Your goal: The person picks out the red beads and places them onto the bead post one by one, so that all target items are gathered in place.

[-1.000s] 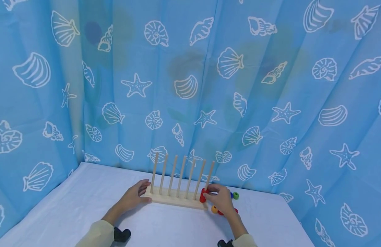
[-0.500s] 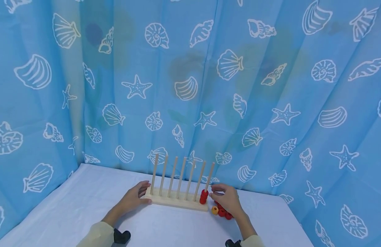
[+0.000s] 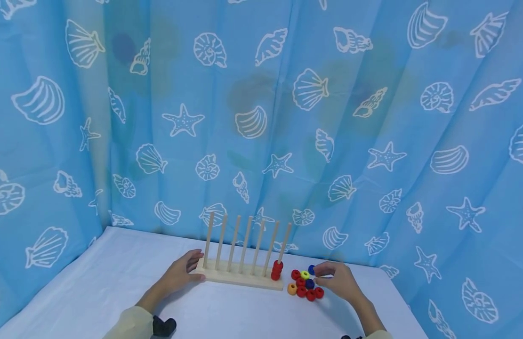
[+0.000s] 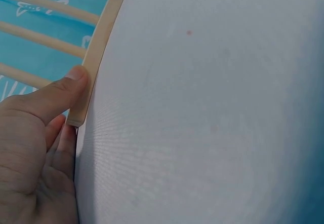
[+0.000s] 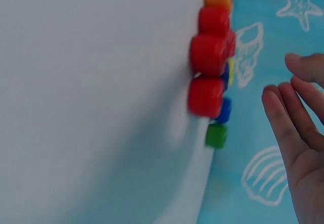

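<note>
A wooden peg stand (image 3: 240, 278) with several upright pegs stands on the table. Red beads (image 3: 277, 270) are stacked on its rightmost peg. At the stand's left end, my left hand (image 3: 178, 277) grips the base, thumb at the front and fingers behind; the left wrist view shows the thumb pressing the base (image 4: 96, 51). My right hand (image 3: 341, 282) hovers just right of the loose beads, fingers loosely bent with nothing between them. Those beads include an orange one (image 3: 292, 288), a yellow one (image 3: 305, 275), blue ones (image 3: 309, 284) and several red ones (image 3: 310, 295). A green bead (image 5: 216, 136) shows in the right wrist view.
A white cloth (image 3: 244, 315) covers the table. Behind and at both sides hangs a blue curtain (image 3: 261, 117) with white shell and starfish prints. Black wrist gear (image 3: 164, 326) sits at the left sleeve.
My right hand has left the red beads on the rightmost peg and moved right, past the loose beads, uncovering more of them. The left hand keeps its hold on the stand.
</note>
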`<state>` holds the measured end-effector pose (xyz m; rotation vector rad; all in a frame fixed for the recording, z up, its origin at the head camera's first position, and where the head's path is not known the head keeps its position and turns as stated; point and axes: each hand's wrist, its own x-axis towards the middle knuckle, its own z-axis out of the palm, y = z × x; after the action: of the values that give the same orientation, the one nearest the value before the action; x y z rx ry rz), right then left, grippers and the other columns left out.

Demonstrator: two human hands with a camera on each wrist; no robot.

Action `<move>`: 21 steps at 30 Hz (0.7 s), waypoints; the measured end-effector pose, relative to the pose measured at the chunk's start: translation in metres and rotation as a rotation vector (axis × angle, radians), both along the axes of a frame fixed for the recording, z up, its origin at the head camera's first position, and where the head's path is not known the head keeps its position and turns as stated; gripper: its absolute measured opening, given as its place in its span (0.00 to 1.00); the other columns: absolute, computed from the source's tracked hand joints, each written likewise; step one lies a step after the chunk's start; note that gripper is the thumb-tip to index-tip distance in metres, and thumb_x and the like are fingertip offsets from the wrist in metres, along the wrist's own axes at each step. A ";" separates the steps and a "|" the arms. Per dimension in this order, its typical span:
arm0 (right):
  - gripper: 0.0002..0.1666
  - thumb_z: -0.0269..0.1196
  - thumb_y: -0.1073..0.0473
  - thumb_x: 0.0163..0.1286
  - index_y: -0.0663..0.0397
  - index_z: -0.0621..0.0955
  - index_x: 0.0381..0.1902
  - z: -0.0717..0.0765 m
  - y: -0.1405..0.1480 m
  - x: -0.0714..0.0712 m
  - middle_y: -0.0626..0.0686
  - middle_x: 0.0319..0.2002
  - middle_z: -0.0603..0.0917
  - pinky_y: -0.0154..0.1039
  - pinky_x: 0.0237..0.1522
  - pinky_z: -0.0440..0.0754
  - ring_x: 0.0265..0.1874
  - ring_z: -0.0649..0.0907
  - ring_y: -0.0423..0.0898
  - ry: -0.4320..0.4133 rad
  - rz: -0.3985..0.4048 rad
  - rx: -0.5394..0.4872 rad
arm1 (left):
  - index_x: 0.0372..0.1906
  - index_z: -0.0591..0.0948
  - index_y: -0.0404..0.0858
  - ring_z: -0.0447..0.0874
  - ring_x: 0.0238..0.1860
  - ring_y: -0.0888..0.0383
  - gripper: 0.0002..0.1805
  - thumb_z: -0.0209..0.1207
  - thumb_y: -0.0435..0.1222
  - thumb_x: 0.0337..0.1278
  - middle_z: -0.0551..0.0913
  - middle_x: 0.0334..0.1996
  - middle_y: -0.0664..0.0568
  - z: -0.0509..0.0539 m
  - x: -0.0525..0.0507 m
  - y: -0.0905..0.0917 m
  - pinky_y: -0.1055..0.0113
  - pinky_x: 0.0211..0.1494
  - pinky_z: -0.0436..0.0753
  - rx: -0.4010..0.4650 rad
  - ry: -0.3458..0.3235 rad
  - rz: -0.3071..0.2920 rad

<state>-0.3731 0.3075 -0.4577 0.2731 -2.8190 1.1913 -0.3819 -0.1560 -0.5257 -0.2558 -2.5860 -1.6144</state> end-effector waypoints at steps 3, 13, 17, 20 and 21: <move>0.17 0.72 0.62 0.58 0.58 0.84 0.46 -0.006 0.008 0.000 0.53 0.41 0.87 0.45 0.45 0.87 0.43 0.85 0.50 -0.038 0.020 0.020 | 0.70 0.65 0.35 0.70 0.66 0.43 0.49 0.76 0.38 0.40 0.73 0.64 0.41 -0.001 0.000 0.000 0.54 0.67 0.72 0.001 0.005 0.003; 0.23 0.75 0.61 0.52 0.57 0.84 0.48 -0.024 0.024 -0.003 0.53 0.44 0.86 0.54 0.51 0.84 0.46 0.84 0.52 -0.158 0.086 -0.014 | 0.70 0.65 0.36 0.71 0.65 0.44 0.48 0.76 0.37 0.40 0.74 0.64 0.43 -0.003 0.000 0.001 0.54 0.67 0.72 -0.002 0.006 0.013; 0.23 0.75 0.64 0.50 0.55 0.84 0.46 -0.030 0.026 -0.006 0.52 0.43 0.86 0.53 0.50 0.85 0.46 0.84 0.52 -0.188 0.062 -0.011 | 0.70 0.66 0.36 0.71 0.65 0.44 0.48 0.76 0.36 0.41 0.74 0.63 0.43 -0.003 -0.001 0.000 0.54 0.67 0.73 -0.003 0.009 0.009; 0.23 0.75 0.66 0.49 0.54 0.85 0.46 -0.032 0.027 -0.009 0.51 0.43 0.86 0.51 0.49 0.85 0.46 0.83 0.52 -0.197 0.047 -0.003 | 0.70 0.65 0.36 0.71 0.65 0.44 0.48 0.76 0.36 0.41 0.74 0.63 0.43 -0.003 -0.002 0.000 0.54 0.67 0.73 -0.008 0.009 0.008; 0.23 0.75 0.66 0.48 0.53 0.85 0.46 -0.033 0.027 -0.010 0.51 0.44 0.86 0.51 0.49 0.85 0.47 0.83 0.52 -0.195 0.046 0.007 | 0.70 0.65 0.36 0.71 0.65 0.43 0.48 0.76 0.36 0.41 0.74 0.63 0.42 -0.002 -0.002 0.000 0.54 0.67 0.73 -0.010 0.009 0.007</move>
<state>-0.3827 0.3345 -0.4905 0.2349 -2.9982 1.2834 -0.3837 -0.1558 -0.5280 -0.2534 -2.5861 -1.5948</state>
